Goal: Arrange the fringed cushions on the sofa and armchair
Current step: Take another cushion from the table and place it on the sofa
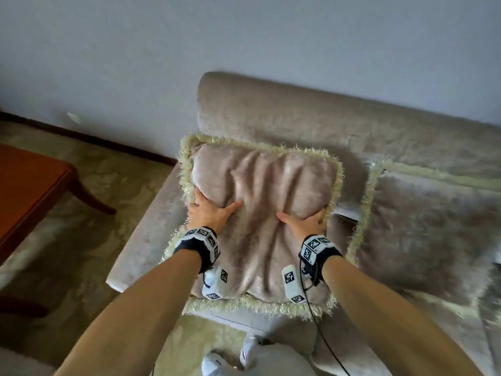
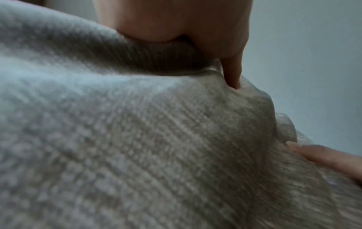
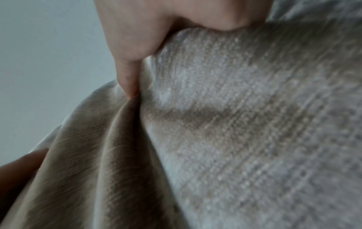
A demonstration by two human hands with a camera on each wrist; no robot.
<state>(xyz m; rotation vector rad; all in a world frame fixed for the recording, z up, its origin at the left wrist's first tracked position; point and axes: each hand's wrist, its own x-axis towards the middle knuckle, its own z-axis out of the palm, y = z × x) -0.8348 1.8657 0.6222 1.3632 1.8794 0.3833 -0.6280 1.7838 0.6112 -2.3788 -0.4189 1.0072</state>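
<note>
A beige fringed cushion (image 1: 263, 183) with pale green fringe stands tilted against the left end of the sofa (image 1: 325, 118). Both my hands hold it by its lower sides. My left hand (image 1: 210, 213) grips the left edge, thumb on the front and fingers round the fringe. My right hand (image 1: 305, 221) grips the right side the same way. In the left wrist view a finger (image 2: 233, 69) digs into the cushion fabric (image 2: 156, 139). The right wrist view shows a finger (image 3: 127, 77) pressed into creased cushion fabric (image 3: 235, 124). A second fringed cushion (image 1: 423, 229) lies on the seat to the right.
The sofa's low armrest (image 1: 146, 232) runs along the left of the held cushion. A reddish wooden table (image 1: 27, 191) stands on the pale carpet (image 1: 89, 240) at the far left. A grey wall (image 1: 244, 36) rises behind the sofa. My feet (image 1: 217, 362) are by the sofa's front edge.
</note>
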